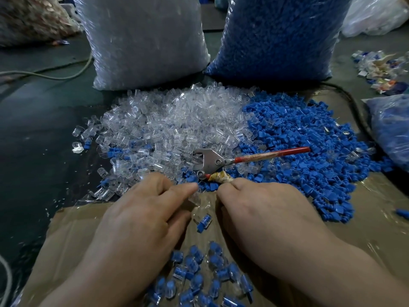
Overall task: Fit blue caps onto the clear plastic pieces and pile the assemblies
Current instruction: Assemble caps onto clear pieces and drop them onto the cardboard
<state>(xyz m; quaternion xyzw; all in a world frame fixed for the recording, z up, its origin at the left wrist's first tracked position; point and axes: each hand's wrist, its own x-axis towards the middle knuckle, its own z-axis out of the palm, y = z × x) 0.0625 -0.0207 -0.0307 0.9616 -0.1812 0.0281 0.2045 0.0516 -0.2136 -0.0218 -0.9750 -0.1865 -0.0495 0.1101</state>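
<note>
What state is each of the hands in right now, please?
Left hand: pinching a clear plastic piece.
Right hand: fingers curled next to the tool's taped handle; whether it holds anything cannot be told.

Dim, soft focus (edges warped)

A hand tool with a metal head and 2 handles lay past the far edge of a brown cardboard sheet. 1 handle was red, the other wrapped in what looked like tape. A pale cable curved over the dark floor on the left. Far right sat a litter of scraps, a whitish plastic bag behind it.
</note>
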